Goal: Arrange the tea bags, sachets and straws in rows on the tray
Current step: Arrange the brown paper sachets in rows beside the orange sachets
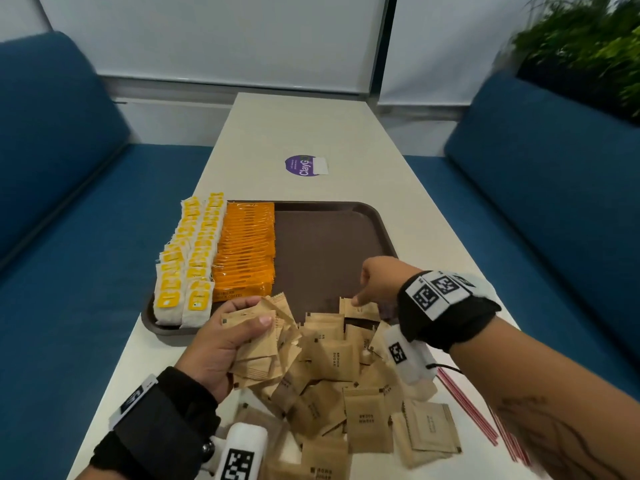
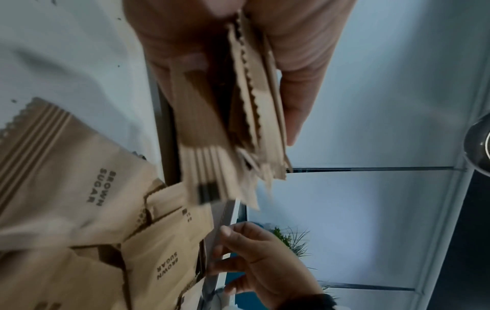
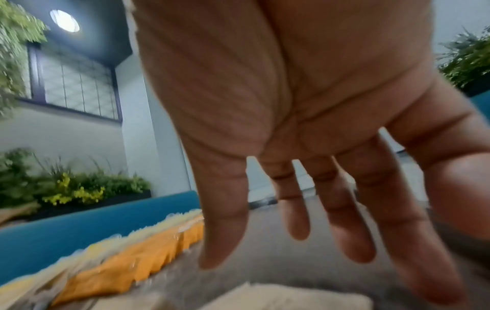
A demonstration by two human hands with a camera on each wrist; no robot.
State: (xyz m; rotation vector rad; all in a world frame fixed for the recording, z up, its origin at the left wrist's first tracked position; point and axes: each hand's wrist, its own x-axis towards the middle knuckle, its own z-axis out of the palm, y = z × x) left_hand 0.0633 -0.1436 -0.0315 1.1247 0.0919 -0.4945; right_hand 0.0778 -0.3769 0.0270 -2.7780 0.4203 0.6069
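A brown tray [image 1: 329,244] holds two rows of yellow tea bags [image 1: 187,258] at its left and a row of orange sachets [image 1: 246,251] beside them; its right half is bare. My left hand [image 1: 239,327] grips a stack of brown sugar sachets [image 1: 256,341] at the tray's near edge, seen edge-on in the left wrist view [image 2: 233,117]. My right hand [image 1: 374,282] hangs over the tray's near right part, fingers straight and empty [image 3: 336,209], one fingertip touching a brown sachet [image 1: 362,310] lying there. A loose pile of brown sugar sachets [image 1: 346,393] covers the table in front.
Red-striped straws [image 1: 471,410] lie on the table at the near right, under my right forearm. A purple sticker [image 1: 301,166] sits on the white table [image 1: 346,133] beyond the tray. Blue benches [image 1: 52,202] flank both sides; plants [image 1: 588,46] stand at the far right.
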